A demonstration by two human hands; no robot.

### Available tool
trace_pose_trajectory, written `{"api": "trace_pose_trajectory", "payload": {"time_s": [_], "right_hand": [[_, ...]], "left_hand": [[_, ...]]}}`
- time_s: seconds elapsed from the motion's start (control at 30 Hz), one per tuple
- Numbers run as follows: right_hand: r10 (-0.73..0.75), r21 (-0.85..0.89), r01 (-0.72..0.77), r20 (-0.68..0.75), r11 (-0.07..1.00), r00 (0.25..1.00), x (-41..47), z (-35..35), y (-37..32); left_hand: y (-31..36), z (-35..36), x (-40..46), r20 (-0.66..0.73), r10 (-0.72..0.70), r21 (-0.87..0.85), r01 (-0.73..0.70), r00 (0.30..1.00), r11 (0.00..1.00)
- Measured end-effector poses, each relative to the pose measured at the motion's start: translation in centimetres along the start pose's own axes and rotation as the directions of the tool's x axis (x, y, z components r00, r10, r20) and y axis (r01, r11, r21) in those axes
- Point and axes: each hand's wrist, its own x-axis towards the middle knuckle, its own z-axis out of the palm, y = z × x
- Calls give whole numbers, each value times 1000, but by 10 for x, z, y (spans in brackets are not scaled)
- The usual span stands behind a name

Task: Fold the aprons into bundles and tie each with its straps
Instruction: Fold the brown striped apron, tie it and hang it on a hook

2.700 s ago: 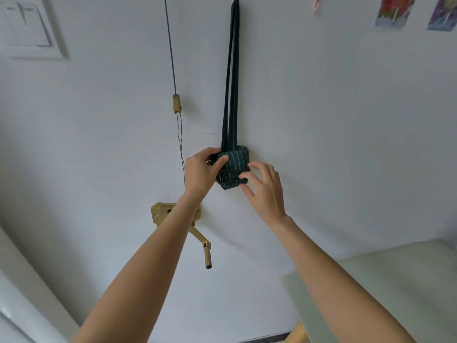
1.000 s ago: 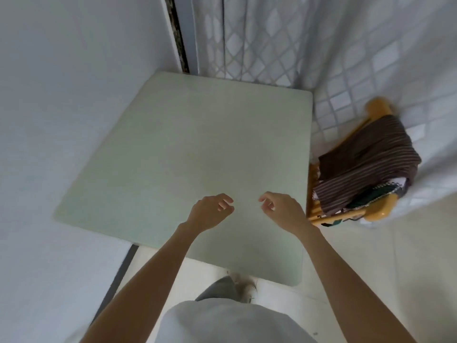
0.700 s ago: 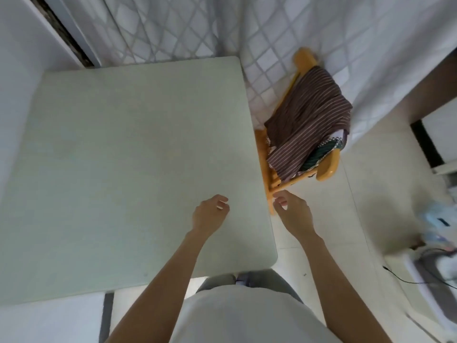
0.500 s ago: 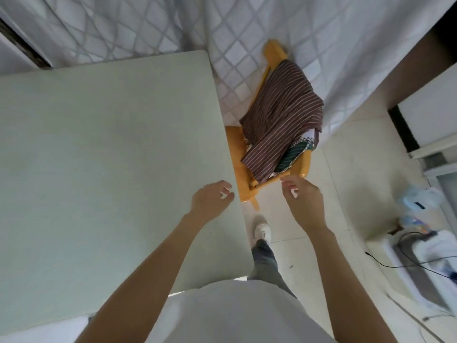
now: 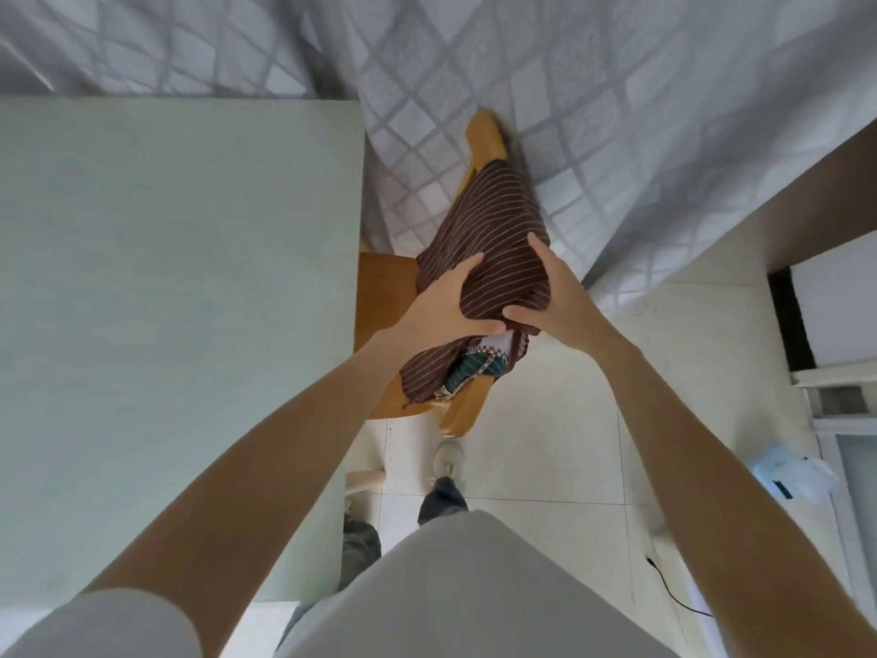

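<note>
A pale grey-white short-sleeved top [image 5: 455, 591] is being worn, its left sleeve [image 5: 109, 624] ending above the elbow. Both forearms are being left bare, with nothing being worn on the left hand [image 5: 441, 308] or the right hand [image 5: 550, 296]. Dark trousers [image 5: 441, 501], possibly denim, are being worn with an off-white lace-up shoe [image 5: 448, 460]. A second leg [image 5: 360, 548], in greyish fabric, is being partly hidden at the table edge.

Brown striped apron [image 5: 484, 239] covered most of the wooden chair [image 5: 384, 296] and the green and white cloths [image 5: 477, 365] beneath it, while table [image 5: 166, 277] was cut off left.
</note>
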Motion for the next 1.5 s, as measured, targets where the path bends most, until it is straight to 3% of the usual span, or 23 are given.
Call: {"api": "trace_pose_trajectory", "payload": {"time_s": [0.07,0.13,0.27,0.43,0.53,0.67,0.8,0.93,1.13,1.27,1.43,1.5], "right_hand": [[33,26,-33,-6,999,999,9,-10,4],[38,-76,-46,-104,996,994,14,-17,7],[-138,-298,79,-182,951,974,23,-29,3],[-138,-127,112,-217,985,966,58,-53,-13],[-66,-23,63,-133,998,989,93,-65,-13],[91,264,-122,124,957,988,118,-67,-3],[62,-13,-62,58,998,996,130,-63,9],[-108,-224,70,-160,972,981,123,-70,-3],[-420,-307,317,-373,897,827,78,-92,-39],[-530,-392,398,-325,829,783,50,-105,-59],[-467,-411,342,-254,845,847,37,-103,-62],[-395,-354,324,-151,878,906,30,-108,-64]], "left_hand": [[4,0,6,-1,-22,19,22,1000,1000],[5,-5,8,-39,-36,62,38,999,997],[17,-22,14,-209,110,290,-46,972,956],[48,-48,42,-416,199,338,-52,887,940],[51,-56,76,-389,80,308,48,918,950],[37,-52,103,-331,-114,133,166,937,977],[35,-46,108,-221,-155,-66,144,963,987],[37,-53,107,-191,-127,1,130,973,992],[58,-66,68,-214,71,10,-70,974,997],[57,-67,42,-214,180,53,-172,960,984],[61,-58,32,-264,189,58,-181,946,982],[63,-58,23,-255,183,99,-163,949,982]]}}
